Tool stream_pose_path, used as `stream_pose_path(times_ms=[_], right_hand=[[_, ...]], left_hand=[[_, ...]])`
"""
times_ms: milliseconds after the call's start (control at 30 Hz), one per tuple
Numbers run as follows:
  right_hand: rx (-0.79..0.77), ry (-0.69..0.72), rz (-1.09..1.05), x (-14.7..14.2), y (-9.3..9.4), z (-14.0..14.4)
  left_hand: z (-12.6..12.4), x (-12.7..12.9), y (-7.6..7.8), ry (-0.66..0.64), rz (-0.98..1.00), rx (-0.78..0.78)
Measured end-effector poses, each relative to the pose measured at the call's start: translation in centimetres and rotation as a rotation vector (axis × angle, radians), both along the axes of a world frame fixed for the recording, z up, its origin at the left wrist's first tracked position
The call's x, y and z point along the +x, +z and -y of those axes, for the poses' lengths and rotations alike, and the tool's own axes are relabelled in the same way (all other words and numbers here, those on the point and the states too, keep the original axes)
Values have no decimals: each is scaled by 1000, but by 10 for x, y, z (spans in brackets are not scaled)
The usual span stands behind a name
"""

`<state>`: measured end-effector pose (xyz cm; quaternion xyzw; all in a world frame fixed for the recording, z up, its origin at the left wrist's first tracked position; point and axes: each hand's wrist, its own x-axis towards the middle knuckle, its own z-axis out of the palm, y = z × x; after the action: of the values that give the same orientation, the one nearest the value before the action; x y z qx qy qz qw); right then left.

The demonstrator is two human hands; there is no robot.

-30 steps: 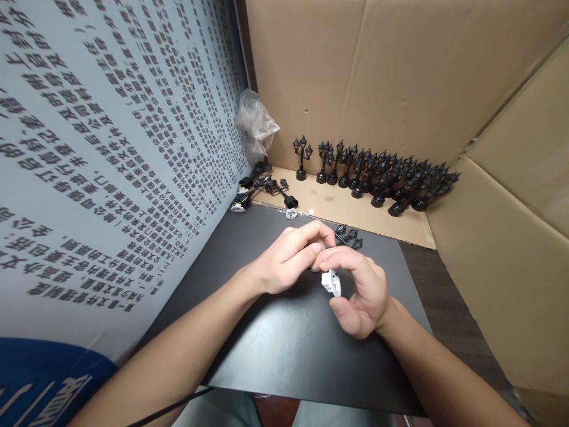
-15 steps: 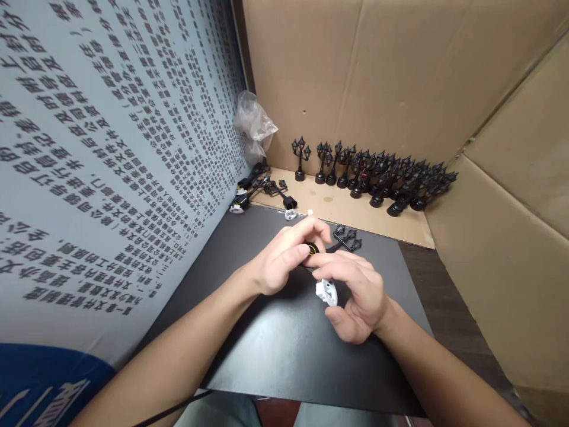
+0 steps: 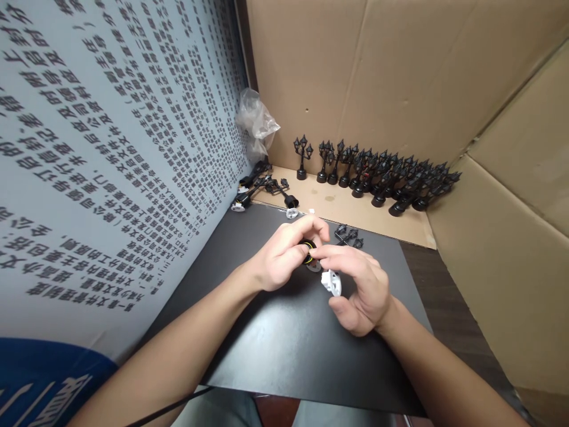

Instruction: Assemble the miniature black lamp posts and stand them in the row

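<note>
Both hands meet above the black mat (image 3: 275,350), each grip pressed together on a small part. Left hand (image 3: 284,258) pinches the round black base (image 3: 308,247) of a miniature lamp post between thumb and fingers; a thin yellow ring shows at the base's open end, and the post's lantern heads (image 3: 349,236) stick out beyond the knuckles, toward the far edge of the mat. Right hand (image 3: 358,290) has its forefinger tip touching that base, while its thumb and lower fingers hold a white plastic cap (image 3: 331,282) just below it, close to the base but not seated on it.

Judging by this, the step in hand is closing the bottom of the lamp base with the white piece. The next move would call for turning the cap so its face squares up with the open end, tucking in whatever the yellow ring is, and pressing the two together without twisting the slender post.

Beyond the mat, on the cardboard-lined part of the surface (image 3: 347,207), stands a row of finished lamp posts (image 3: 377,175). At the mat's far left corner lie loose lamp posts (image 3: 262,188), beside a crumpled clear bag (image 3: 255,121).
</note>
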<state>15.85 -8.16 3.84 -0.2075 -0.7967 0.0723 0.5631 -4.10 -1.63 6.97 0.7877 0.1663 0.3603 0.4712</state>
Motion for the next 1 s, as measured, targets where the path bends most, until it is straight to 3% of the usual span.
stream_pose_path(times_ms=[300,500,567,733,800,900,1000], right_hand=[[61,-90,202,-1,6,-2],[33,-26,67,-2,0,-1],[-54,5,-24,-2,-3,2],[-449,199,-329,-6,-6,10],[-509,243,-405,-9,-6,11],[-497,171,-431,-10,-7,9],[-394,-45,-341,-8,-8,6]], left_hand=[[-2,1,-3,-39,-45,42],[2,4,2,9,-58,84],[3,4,3,21,-65,90],[1,1,3,3,-64,44],[-1,-1,2,-9,-56,35],[-2,-2,1,-44,-46,18],[-1,-1,-1,-63,-14,9]])
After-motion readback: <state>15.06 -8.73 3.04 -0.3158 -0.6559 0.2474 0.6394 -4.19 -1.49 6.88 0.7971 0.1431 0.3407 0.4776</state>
